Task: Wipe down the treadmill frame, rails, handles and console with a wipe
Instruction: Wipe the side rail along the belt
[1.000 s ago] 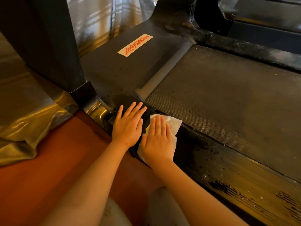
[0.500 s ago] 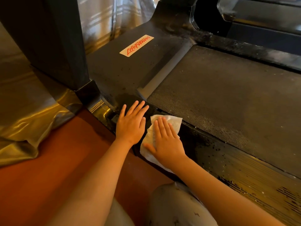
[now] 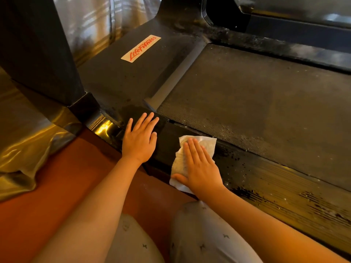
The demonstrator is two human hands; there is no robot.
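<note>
A white wipe (image 3: 207, 144) lies flat on the near side rail (image 3: 275, 185) of the black treadmill, draped a little over its outer edge. My right hand (image 3: 199, 168) presses on the wipe with straight fingers. My left hand (image 3: 139, 139) rests flat on the black corner of the rail, a hand's width left of the wipe, holding nothing. The rail to the right is ridged, glossy and speckled with dirt. The grey running belt (image 3: 256, 103) lies beyond the rail.
The motor cover (image 3: 121, 80) with a red-lettered label (image 3: 141, 48) sits behind my left hand. A dark upright post (image 3: 43, 54) rises at the left, with curtains behind it. Red-brown floor (image 3: 57, 186) and my knees fill the foreground. A second machine shows at top right.
My right hand has slid the wipe to the right along the rail, away from my left hand. The left hand has stayed in place on the corner.
</note>
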